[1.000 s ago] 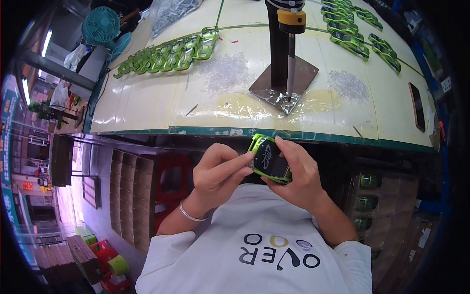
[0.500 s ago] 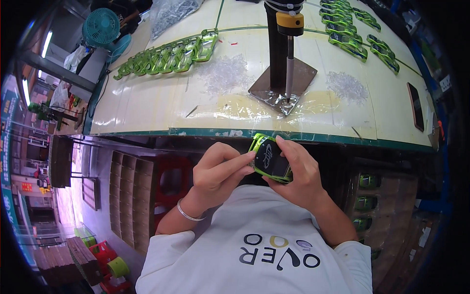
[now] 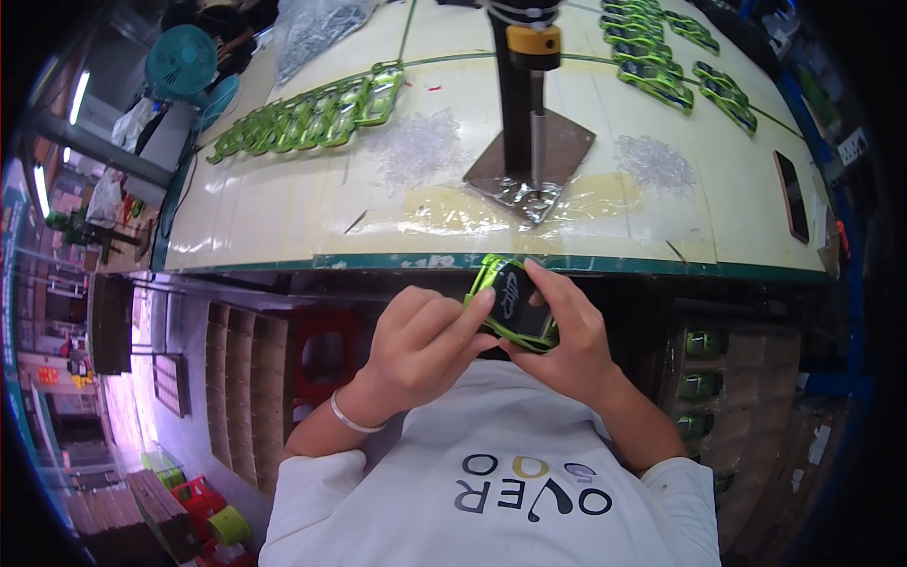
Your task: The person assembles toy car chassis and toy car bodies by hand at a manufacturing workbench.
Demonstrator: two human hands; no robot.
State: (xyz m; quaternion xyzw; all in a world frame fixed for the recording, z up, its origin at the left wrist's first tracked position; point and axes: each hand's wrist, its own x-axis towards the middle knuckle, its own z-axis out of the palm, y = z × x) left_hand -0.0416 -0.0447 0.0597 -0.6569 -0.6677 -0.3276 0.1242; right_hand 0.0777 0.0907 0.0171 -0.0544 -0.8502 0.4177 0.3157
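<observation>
A green and black toy car body [image 3: 513,300] is held in front of my chest, just below the table's near edge. It is tilted, with its dark panel and a pale squiggle of print facing up. My right hand [image 3: 574,338] grips its right side, thumb and fingers at opposite edges. On the other side, my left hand [image 3: 416,340] is closed, its index fingertip pressed on the green rim and the thumb lower down near the edge. Whether a small part sits under the left fingertips cannot be seen.
On the table [image 3: 274,222] stands an upright post with a hanging electric screwdriver [image 3: 538,142]. Clear plastic bits [image 3: 416,146] lie beside it. Green frames [image 3: 293,123] line the left, green car bodies [image 3: 652,83] the back right. A phone [image 3: 792,197] lies rightward; compartmented trays [image 3: 248,392] flank me.
My left hand has shifted over the car body's left rim, its index finger now more bent. The car body has tilted slightly in my hands. The whole view has shifted a little.
</observation>
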